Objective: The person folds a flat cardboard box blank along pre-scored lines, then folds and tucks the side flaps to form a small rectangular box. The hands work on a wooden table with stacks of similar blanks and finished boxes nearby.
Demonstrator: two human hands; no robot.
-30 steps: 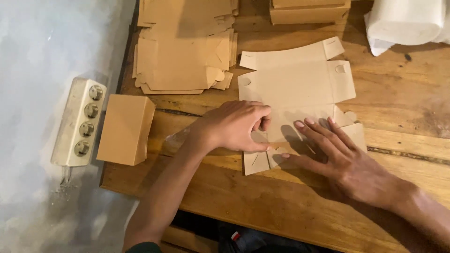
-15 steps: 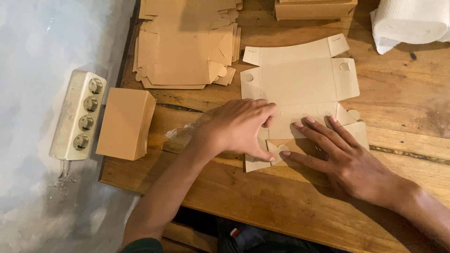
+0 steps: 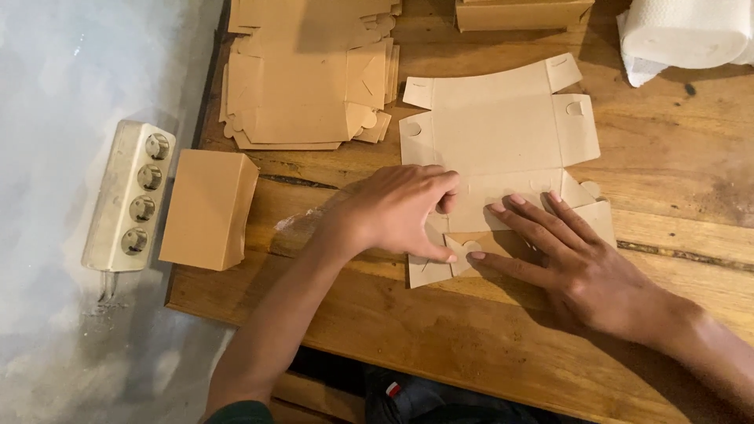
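Note:
A flat, die-cut brown cardboard box blank (image 3: pixel 495 133) lies spread on the wooden table (image 3: pixel 675 165). My left hand (image 3: pixel 397 212) presses down on the blank's near left part, thumb and forefinger pinching a small flap at its near edge. My right hand (image 3: pixel 573 259) lies flat on the near right part, fingers spread and pointing left toward the same flap. Both hands touch the cardboard; neither lifts it.
A stack of flat box blanks (image 3: pixel 306 86) lies at the far left. A folded brown box (image 3: pixel 208 208) stands near the table's left edge. A white power strip (image 3: pixel 129 196) is mounted on the wall at left. White paper roll (image 3: pixel 683 31) at far right; another box (image 3: pixel 522 12) at the far edge.
Both hands stay on the blank's near edge. My left fingers have curled in more over the small flap. The view has shifted slightly.

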